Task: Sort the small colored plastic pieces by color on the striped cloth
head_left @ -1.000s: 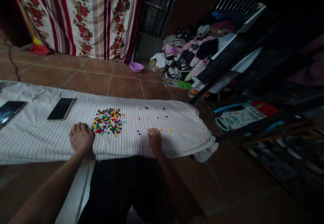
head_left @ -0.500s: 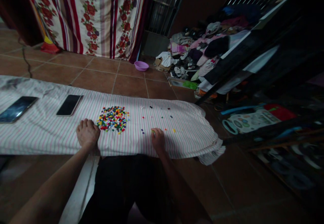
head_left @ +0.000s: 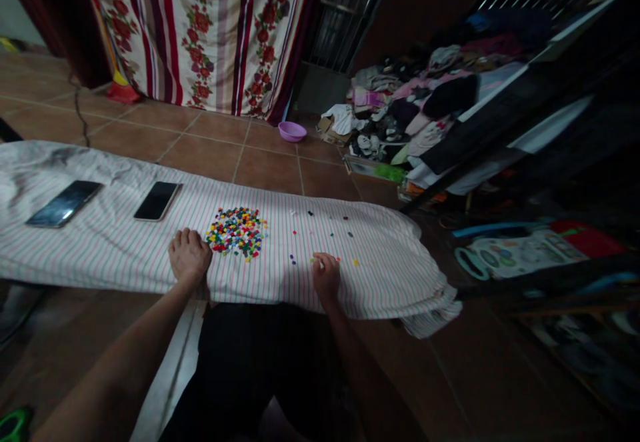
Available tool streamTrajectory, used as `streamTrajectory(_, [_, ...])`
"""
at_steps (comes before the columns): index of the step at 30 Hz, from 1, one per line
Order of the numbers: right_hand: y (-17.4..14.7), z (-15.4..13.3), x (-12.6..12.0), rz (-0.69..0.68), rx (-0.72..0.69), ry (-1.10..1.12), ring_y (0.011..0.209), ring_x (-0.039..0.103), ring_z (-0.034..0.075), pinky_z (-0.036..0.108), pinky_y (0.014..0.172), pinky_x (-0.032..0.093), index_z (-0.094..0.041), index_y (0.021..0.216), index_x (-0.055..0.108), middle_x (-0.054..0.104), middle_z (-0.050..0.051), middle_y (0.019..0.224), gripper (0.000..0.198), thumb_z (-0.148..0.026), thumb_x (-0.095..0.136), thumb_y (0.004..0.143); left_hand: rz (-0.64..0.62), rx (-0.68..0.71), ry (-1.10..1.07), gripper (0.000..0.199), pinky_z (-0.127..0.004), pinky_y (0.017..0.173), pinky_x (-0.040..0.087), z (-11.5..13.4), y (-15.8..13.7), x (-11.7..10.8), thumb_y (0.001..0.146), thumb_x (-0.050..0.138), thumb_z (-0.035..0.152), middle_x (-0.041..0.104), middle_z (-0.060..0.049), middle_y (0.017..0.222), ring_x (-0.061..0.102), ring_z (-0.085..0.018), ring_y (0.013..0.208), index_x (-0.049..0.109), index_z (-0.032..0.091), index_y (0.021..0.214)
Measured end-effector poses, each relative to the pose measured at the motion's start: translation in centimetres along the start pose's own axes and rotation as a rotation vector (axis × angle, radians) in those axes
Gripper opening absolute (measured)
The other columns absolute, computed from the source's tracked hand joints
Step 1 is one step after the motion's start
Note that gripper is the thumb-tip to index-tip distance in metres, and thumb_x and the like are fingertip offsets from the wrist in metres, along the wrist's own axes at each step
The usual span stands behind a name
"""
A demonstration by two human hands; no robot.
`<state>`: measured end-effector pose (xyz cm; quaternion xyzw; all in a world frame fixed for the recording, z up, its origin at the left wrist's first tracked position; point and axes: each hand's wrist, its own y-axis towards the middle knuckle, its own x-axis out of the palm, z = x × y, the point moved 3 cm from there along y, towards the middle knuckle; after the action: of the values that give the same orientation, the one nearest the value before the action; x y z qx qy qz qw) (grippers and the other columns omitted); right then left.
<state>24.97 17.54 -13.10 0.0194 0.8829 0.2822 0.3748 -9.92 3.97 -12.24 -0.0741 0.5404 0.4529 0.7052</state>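
Observation:
On the striped cloth (head_left: 280, 289), my left hand (head_left: 190, 253) lies palm down with its fingers stretched forward. It is just left of a pile of small multicoloured beads (head_left: 239, 232). My right hand (head_left: 326, 274) rests low over the cloth, with thumb and fingers curled together. A yellow-green bead (head_left: 313, 259) is at its fingertips; whether anything is pinched between them is too small to make out. Around that hand lie sorted beads, among them purple beads (head_left: 293, 259), yellow beads (head_left: 355, 262), an orange bead (head_left: 338, 259) and a red bead (head_left: 295, 233).
Two phones, a larger dark one (head_left: 65, 203) and a smaller one (head_left: 158, 201), lie left of the pile. Beyond the cloth are a purple basin (head_left: 292, 131), a floral curtain (head_left: 225, 42) and heaped clothes (head_left: 400, 95). A shelf (head_left: 565, 309) stands at the right.
The whole view has shifted, so things appear farther right. My right hand has moved slightly right relative to the yellow-green bead, which keeps its place. My left hand stays beside the pile.

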Motion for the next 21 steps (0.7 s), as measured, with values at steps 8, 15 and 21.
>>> streamTrajectory(8, [0.0, -4.4, 1.5, -0.064, 0.003, 0.140, 0.092, 0.061, 0.021, 0.035, 0.080, 0.053, -0.018, 0.093, 0.070, 0.063, 0.010, 0.098, 0.029, -0.029, 0.043, 0.091, -0.005, 0.003, -0.002, 0.040, -0.049, 0.108, 0.031, -0.1, 0.0, 0.1, 0.085, 0.036, 0.025, 0.057, -0.020, 0.132, 0.042, -0.033, 0.134, 0.061, 0.010, 0.112])
streamTrajectory(15, [-1.1, -9.3, 5.2, -0.301, -0.128, 0.213, 0.094, 0.062, 0.018, 0.029, 0.083, 0.053, -0.021, 0.101, 0.071, 0.063, 0.007, 0.100, 0.027, -0.022, 0.046, 0.092, -0.003, 0.006, 0.012, 0.040, -0.048, 0.109, 0.030, 0.0, 0.0, 0.0, 0.086, 0.035, 0.025, 0.057, -0.021, 0.132, 0.042, -0.033, 0.134, 0.061, 0.009, 0.111])
streamTrajectory(21, [-1.8, -11.7, 8.1, -0.406, -0.199, 0.227, 0.089, 0.062, 0.016, 0.027, 0.083, 0.051, -0.022, 0.104, 0.071, 0.063, 0.005, 0.096, 0.025, -0.018, 0.049, 0.092, -0.007, 0.012, 0.014, 0.040, -0.049, 0.108, 0.031, -0.1, 0.0, 0.1, 0.085, 0.037, 0.024, 0.057, -0.021, 0.131, 0.042, -0.033, 0.133, 0.061, 0.009, 0.112])
